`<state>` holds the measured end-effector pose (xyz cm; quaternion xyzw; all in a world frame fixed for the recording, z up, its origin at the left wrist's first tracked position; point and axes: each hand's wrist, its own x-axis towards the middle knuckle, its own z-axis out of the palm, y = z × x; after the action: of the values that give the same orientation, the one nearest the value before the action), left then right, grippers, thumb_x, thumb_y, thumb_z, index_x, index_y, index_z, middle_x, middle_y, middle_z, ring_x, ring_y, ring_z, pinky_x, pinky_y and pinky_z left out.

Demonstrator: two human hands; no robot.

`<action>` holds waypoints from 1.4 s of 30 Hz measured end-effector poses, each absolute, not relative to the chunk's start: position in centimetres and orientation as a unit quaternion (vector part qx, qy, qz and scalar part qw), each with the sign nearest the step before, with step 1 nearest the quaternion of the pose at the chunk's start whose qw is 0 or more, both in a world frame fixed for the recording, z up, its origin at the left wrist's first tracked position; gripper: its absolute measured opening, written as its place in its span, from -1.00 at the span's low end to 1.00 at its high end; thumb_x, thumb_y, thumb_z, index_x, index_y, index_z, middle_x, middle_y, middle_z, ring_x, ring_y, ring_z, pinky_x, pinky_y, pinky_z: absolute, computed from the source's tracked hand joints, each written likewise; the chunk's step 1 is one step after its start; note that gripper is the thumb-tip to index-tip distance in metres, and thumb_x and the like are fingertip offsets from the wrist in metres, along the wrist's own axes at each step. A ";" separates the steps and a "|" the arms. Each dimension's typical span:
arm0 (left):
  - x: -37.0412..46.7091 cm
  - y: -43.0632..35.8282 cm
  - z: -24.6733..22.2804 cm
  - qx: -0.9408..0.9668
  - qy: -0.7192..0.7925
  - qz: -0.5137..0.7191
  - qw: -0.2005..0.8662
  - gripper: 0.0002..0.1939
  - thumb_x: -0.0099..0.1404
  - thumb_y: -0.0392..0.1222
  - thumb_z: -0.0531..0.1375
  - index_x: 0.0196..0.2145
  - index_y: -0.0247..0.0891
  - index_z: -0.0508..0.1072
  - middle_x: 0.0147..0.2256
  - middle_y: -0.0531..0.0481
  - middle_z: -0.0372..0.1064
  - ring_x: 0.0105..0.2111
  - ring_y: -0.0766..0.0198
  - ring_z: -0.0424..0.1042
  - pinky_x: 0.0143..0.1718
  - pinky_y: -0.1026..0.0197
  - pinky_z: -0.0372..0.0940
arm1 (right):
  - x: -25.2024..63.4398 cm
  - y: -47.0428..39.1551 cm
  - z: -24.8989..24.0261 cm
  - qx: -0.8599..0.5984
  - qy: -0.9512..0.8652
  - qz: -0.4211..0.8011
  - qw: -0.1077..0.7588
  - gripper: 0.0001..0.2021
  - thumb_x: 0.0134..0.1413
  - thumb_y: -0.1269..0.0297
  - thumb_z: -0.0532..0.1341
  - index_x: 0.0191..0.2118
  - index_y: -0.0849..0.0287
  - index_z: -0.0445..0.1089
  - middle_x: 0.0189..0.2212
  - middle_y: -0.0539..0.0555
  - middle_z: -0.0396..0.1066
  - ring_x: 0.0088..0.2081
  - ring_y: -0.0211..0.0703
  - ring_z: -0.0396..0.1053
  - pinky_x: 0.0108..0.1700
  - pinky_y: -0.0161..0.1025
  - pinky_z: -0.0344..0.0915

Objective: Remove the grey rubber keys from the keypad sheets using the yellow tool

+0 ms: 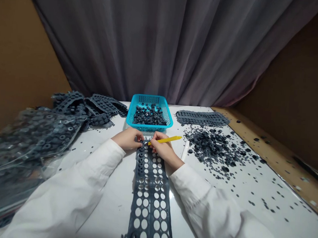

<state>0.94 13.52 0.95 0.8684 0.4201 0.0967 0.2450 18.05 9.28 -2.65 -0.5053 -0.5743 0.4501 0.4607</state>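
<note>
On the white table, head view:
Strip: a dark, flexible rubber strip [150, 190], punched with rows of round holes, is laid with its long axis running from the near edge toward the blue mesh basket [149, 113].
Left hand [128, 138]: the strip's far end is pinched.
Right hand [164, 150]: a slim yellow tool [166, 139] is gripped, pointing right, above that same end.
Loose pieces [213, 145]: small dark rings are scattered at the right.

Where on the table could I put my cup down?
Bare white table lies between the left sleeve and the punched dark strip. Crowded: loose black rings right, piled strips left, blue basket ahead.
</note>
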 end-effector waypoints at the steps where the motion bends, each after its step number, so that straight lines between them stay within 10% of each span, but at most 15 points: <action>1: 0.9 13.6 0.9 0.870 0.418 0.095 0.244 -0.78 0.03 -0.27 0.16 -0.34 -0.32 0.52 -0.45 -0.03 0.45 -0.50 0.29 0.34 -0.45 0.31 0.18 | 18.0 9.3 -2.8 -0.505 -0.573 0.455 0.458 -0.90 -0.17 0.38 0.08 -0.59 0.15 0.12 -0.71 -0.13 0.24 -0.72 -0.36 0.20 -0.69 -0.44 0.09; 42: 1.9 12.2 0.7 0.939 0.344 0.017 -0.018 -0.81 0.21 -0.35 0.06 -0.31 -0.30 0.47 -0.33 -0.14 0.38 -0.28 0.15 0.39 -0.28 0.19 0.27 | 16.8 10.3 -2.4 -0.549 -0.582 0.421 0.427 -0.83 -0.16 0.39 0.07 -0.65 0.14 0.06 -0.78 -0.14 0.13 -0.71 -0.35 0.12 -0.66 -0.40 0.04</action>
<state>1.86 12.16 0.67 0.9387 0.3438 0.0172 -0.0175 16.77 10.27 -2.41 -0.5491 -0.5825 0.4211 0.4265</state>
